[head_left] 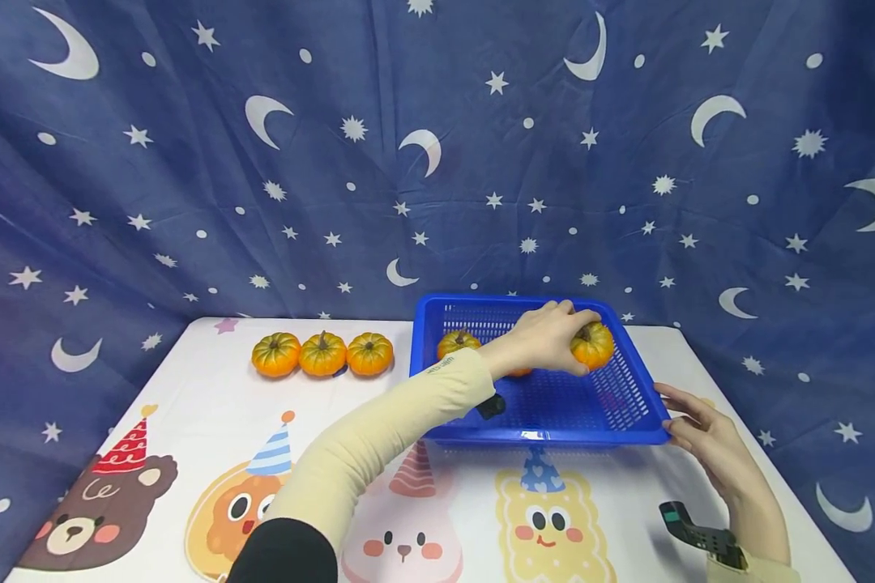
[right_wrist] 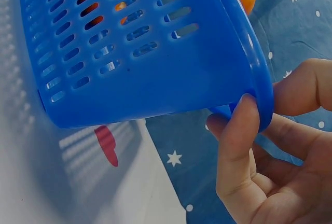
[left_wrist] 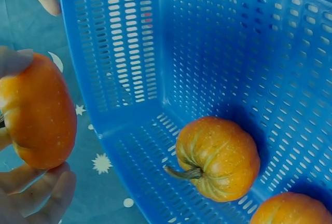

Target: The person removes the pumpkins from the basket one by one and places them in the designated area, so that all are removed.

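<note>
My left hand [head_left: 554, 336] grips a small orange and green pumpkin [head_left: 592, 346] over the right part of a blue plastic basket [head_left: 539, 438]. In the left wrist view, fingers hold the pumpkin [left_wrist: 44, 112] from two sides. Inside the basket lie a pumpkin [left_wrist: 218, 159] with a curved stem and another pumpkin [left_wrist: 293, 211], partly cut off by the frame. The left forearm partly hides them in the head view. At the basket's right front corner, my right hand [head_left: 707, 437] pinches the rim, with fingers on both sides of it in the right wrist view.
Three more pumpkins [head_left: 322, 354] stand in a row left of the basket. The white tablecloth [head_left: 211, 364] carries printed cartoon animals. A dark blue curtain [head_left: 335, 162] with moons and stars hangs behind and at the sides.
</note>
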Action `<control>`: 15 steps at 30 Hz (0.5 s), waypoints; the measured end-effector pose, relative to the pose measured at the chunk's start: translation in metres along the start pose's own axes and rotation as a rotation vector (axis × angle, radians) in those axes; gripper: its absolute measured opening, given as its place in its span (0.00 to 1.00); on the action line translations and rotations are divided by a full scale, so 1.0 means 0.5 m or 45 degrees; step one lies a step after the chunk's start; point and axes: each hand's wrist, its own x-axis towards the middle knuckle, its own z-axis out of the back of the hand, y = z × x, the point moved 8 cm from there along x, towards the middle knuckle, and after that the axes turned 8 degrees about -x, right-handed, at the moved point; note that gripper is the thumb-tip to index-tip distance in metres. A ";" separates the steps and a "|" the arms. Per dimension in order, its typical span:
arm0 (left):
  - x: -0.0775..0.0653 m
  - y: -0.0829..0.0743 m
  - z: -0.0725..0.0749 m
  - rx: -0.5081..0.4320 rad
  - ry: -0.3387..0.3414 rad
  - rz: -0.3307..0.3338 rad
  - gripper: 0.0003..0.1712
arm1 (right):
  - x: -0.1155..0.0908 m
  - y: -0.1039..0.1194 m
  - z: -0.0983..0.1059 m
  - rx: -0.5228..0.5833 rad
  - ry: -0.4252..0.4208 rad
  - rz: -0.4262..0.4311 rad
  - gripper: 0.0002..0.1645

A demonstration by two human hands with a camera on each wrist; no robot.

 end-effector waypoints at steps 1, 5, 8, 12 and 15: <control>-0.005 -0.002 0.003 -0.002 0.000 -0.006 0.44 | 0.001 0.000 0.001 -0.003 -0.002 0.001 0.33; -0.026 -0.007 0.013 0.004 0.001 -0.019 0.44 | 0.003 0.000 0.001 -0.012 0.000 -0.005 0.33; -0.041 -0.009 0.017 0.011 0.007 -0.027 0.44 | 0.003 -0.002 0.001 -0.026 0.005 -0.013 0.33; -0.060 -0.011 0.023 -0.002 0.006 -0.045 0.44 | 0.003 -0.005 -0.001 -0.031 0.006 -0.021 0.34; -0.074 -0.010 0.027 -0.029 0.006 -0.055 0.44 | 0.003 -0.008 -0.002 -0.039 -0.005 -0.020 0.34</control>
